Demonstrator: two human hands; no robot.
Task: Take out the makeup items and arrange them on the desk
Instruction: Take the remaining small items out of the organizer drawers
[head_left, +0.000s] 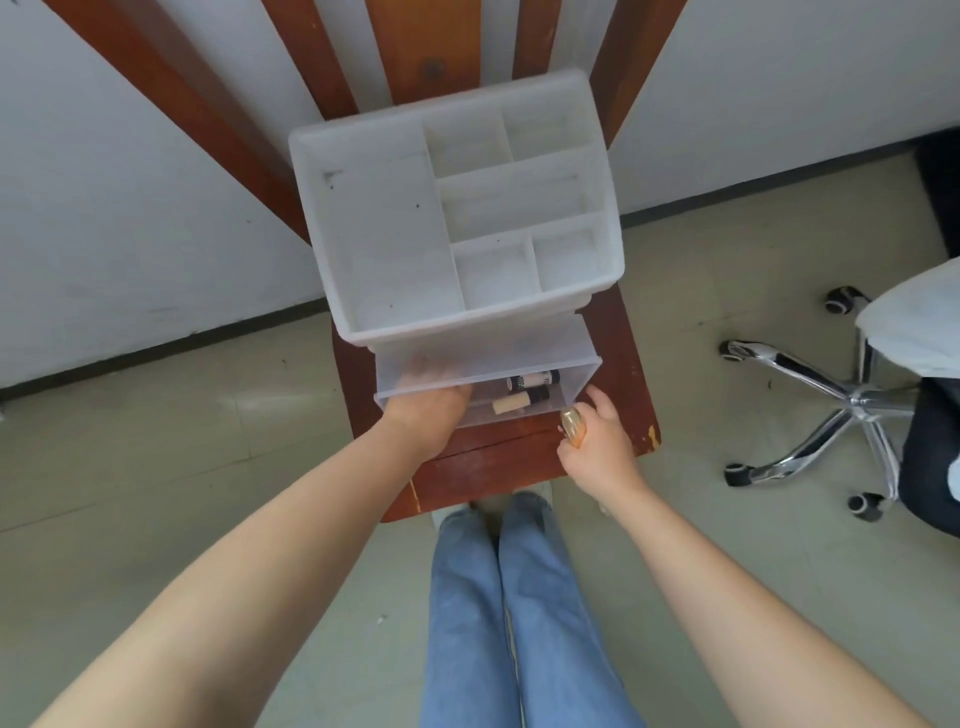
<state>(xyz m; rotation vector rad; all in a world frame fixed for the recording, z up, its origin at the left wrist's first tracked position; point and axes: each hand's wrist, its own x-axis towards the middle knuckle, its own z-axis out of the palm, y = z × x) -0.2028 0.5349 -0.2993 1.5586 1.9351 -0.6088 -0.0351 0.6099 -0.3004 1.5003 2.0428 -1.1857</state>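
Observation:
A frosted white plastic organizer (395, 244) with empty top compartments stands on a brown wooden chair (618, 364). Its clear bottom drawer (530, 348) is pulled out toward me. Inside the drawer lie a black-and-white tube (532, 382) and a beige item with a dark cap (519, 402). My left hand (428, 410) reaches down into the left part of the drawer; its fingers are blurred behind the plastic. My right hand (597, 441) is beside the drawer's right front corner and grips a small gold-coloured makeup item (572, 423).
The chair's slatted back (415, 52) rises against a white wall. A swivel chair with a chrome wheeled base (831, 405) stands at the right. My legs in blue jeans (498, 597) are below the chair's front edge, on a pale tiled floor.

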